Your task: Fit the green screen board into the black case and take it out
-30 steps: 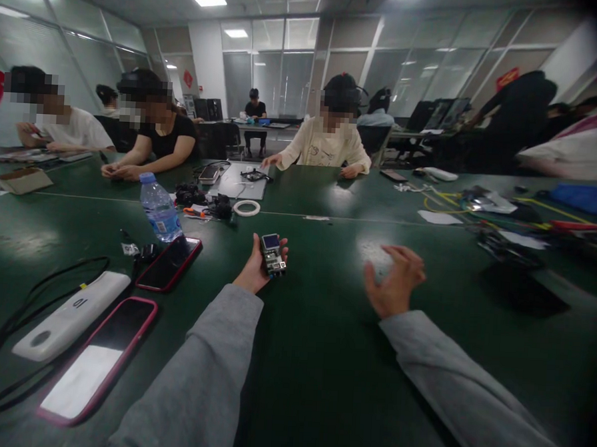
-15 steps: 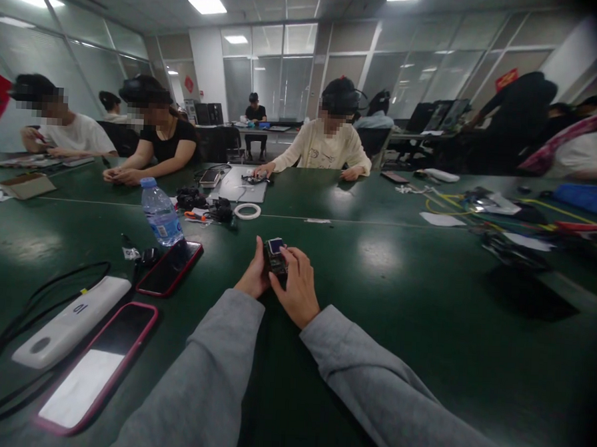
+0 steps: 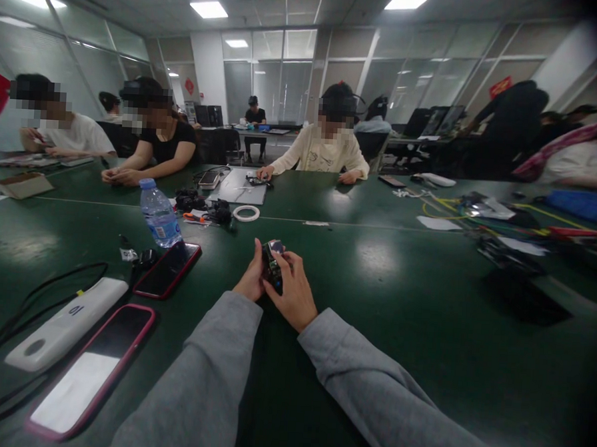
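Observation:
Between my two hands, above the green table (image 3: pixel 396 362), is a small dark electronic device (image 3: pixel 272 265) that looks like a circuit board with a little screen at its top. My left hand (image 3: pixel 252 274) grips it from the left side, thumb pointing up along its edge. From the right, my right hand (image 3: pixel 295 287) has its thumb and fingers on the front of the device, covering part of the screen and board. A tiny blue light shows near the lower end. The back of the device and most of my left fingers are hidden.
To my left lie a pink-edged phone (image 3: pixel 90 373), a white oblong device (image 3: pixel 67 325) with black cables, a red-edged phone (image 3: pixel 168 270) and a water bottle (image 3: pixel 159 216). A white ring (image 3: pixel 246 213) is farther ahead. Several people sit across the table; tangled wires (image 3: pixel 479 206) lie at right.
The device has tilted between my hands, so more of its board shows and its screen looks paler. My right fingers have shifted across the screen. The view has moved slightly.

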